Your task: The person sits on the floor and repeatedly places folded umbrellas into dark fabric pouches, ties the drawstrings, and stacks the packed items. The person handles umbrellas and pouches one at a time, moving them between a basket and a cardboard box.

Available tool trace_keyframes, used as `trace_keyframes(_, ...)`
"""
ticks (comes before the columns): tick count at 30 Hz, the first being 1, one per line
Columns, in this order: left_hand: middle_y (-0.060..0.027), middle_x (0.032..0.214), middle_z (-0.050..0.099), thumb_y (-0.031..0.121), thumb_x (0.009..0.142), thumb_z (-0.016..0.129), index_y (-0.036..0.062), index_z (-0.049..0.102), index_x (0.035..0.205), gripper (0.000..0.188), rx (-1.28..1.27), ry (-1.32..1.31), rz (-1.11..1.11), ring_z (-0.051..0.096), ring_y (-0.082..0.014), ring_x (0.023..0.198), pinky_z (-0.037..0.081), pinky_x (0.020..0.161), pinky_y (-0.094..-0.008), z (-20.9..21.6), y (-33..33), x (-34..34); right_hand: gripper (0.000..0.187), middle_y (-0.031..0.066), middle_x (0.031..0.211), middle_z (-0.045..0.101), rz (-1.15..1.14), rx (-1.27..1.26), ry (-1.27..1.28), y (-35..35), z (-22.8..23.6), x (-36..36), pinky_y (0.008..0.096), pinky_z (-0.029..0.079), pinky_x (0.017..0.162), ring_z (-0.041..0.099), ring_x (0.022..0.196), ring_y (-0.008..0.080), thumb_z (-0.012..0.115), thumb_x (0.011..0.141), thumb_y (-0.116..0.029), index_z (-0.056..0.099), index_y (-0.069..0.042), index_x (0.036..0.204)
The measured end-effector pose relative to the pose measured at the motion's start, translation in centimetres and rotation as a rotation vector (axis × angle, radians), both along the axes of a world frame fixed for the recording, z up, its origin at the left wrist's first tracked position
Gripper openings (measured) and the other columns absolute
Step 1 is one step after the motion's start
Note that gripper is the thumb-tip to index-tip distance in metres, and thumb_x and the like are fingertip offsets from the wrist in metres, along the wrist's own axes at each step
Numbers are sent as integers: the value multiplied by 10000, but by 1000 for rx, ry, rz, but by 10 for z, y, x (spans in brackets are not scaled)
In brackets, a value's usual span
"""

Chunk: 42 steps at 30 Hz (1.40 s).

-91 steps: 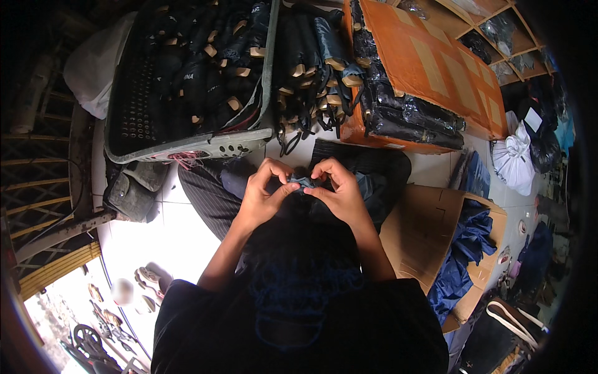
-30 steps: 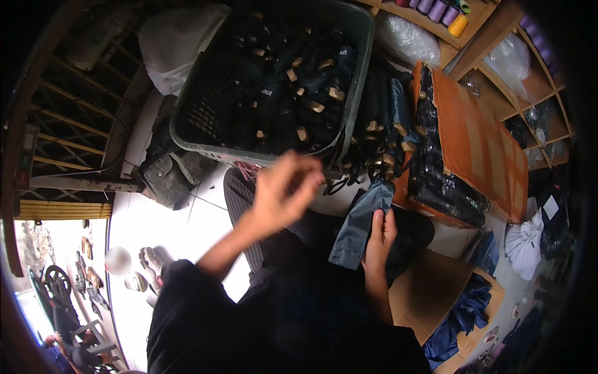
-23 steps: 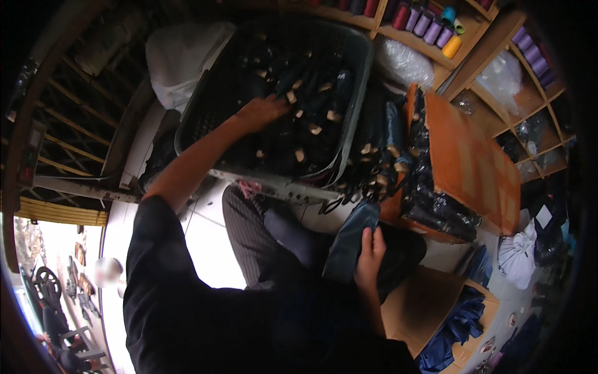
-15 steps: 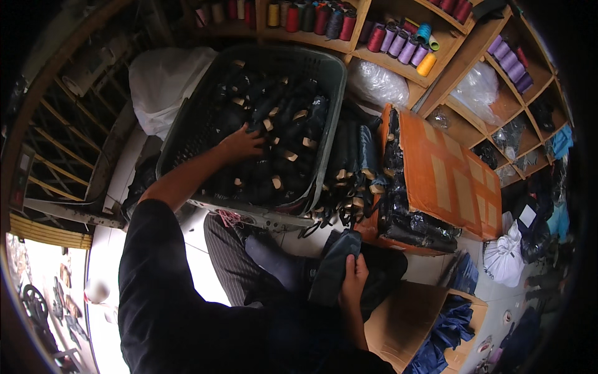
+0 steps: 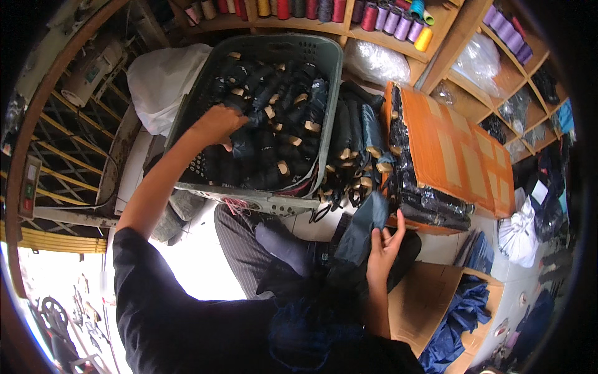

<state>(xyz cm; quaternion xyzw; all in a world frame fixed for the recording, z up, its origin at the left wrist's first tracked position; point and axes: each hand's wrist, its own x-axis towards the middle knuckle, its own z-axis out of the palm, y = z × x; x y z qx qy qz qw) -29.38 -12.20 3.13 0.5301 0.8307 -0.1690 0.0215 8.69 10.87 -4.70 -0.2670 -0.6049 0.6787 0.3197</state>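
My left hand reaches into a dark green plastic basket full of black folded umbrellas with pale wooden ends. Its thumb and fingers are around a dark bundle among them; the fingertips are partly hidden. Over my lap, my right hand pinches a flat, dark blue-grey fabric sleeve between thumb and fingers. Some of its fingers stretch out past the cloth. More folded umbrellas with dark straps lie against the basket's right side.
An orange carton with black plastic-wrapped packs stands to the right. Below it is an open cardboard box with blue fabric. Wooden shelves hold thread spools at the back. A white sack sits left of the basket.
My left hand has shifted left and slightly back in the basket, its fingers less spread. My right hand has moved right and up with the sleeve, which now tilts. The view has shifted slightly.
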Motion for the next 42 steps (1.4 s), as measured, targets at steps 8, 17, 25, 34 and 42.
trace_keyframes(8, -75, 923, 609, 216, 513, 851, 71, 593, 964, 540, 511, 85, -209, 600, -263, 903, 444, 818, -358, 120, 22, 98, 436, 114, 1126, 564, 160, 93, -47, 34, 29, -13, 293, 501, 777, 610, 871, 172, 489, 981, -237, 426, 8, 1336)
trace_keyframes(17, -72, 913, 599, 209, 500, 861, 85, 587, 960, 550, 571, -437, -558, 592, -281, 888, 477, 783, -413, 124, 91, 195, 1249, 184, 1460, 283, 852, 86, 161, 34, 75, -39, 434, 400, 987, 438, 1247, 279, 692, 595, -755, 213, 8, 1460)
trace_keyframes(25, -125, 1176, 577, 220, 623, 839, 52, 545, 1239, 703, 905, -874, -409, 555, -287, 1060, 466, 907, -401, 42, 124, 221, 737, 260, 926, 621, 921, -771, 303, 37, 12, 19, 362, 554, 519, 668, 693, 311, 637, 792, -464, 411, 75, 1240)
trace_keyframes(34, -122, 1266, 497, 105, 559, 842, 70, 622, 1150, 631, 765, -946, -247, 464, -313, 1162, 376, 994, -426, -27, 83, 257, 912, 248, 795, 603, 896, -958, 436, 56, -22, 39, 344, 493, 400, 576, 447, 277, 513, 836, -526, 210, 131, 1391)
trace_keyframes(42, -92, 954, 648, -29, 749, 696, 15, 690, 923, 179, 980, -970, -2, 626, -215, 782, 513, 702, -303, -66, 75, 262, 920, 262, 895, 584, 779, -888, 182, 56, -31, 34, 318, 488, 362, 569, 450, 238, 478, 832, -562, 230, 130, 1385)
